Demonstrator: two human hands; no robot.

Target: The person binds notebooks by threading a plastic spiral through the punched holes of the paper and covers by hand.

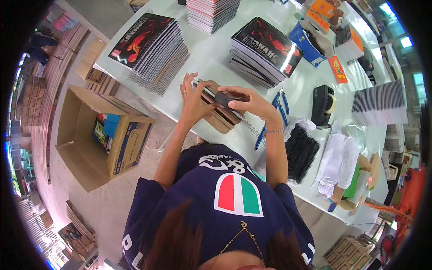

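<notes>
Close in front of me, at the near table edge, lies a layered brown board-like piece (pixel 220 122); I cannot make out its exact kind. My left hand (pixel 193 101) grips it, thumb and index finger on its near part, the other fingers raised. My right hand (pixel 252 102) has thumb and fingers closed round a dark rounded piece (pixel 222 99) on top of the brown one. A thin spiral binding coil (pixel 251 128) trails from the brown piece to the right, under my right wrist. Blue-handled pliers (pixel 284 108) lie just beyond that wrist.
Stacks of spiral notebooks stand at the far left (pixel 157 58) and far centre (pixel 265 49). To the right are a black tape dispenser (pixel 320 105), dark binding coils (pixel 302 153), white wrapped bundles (pixel 335 157) and another notebook stack (pixel 380 103). An open cardboard box (pixel 130 146) stands left of the table.
</notes>
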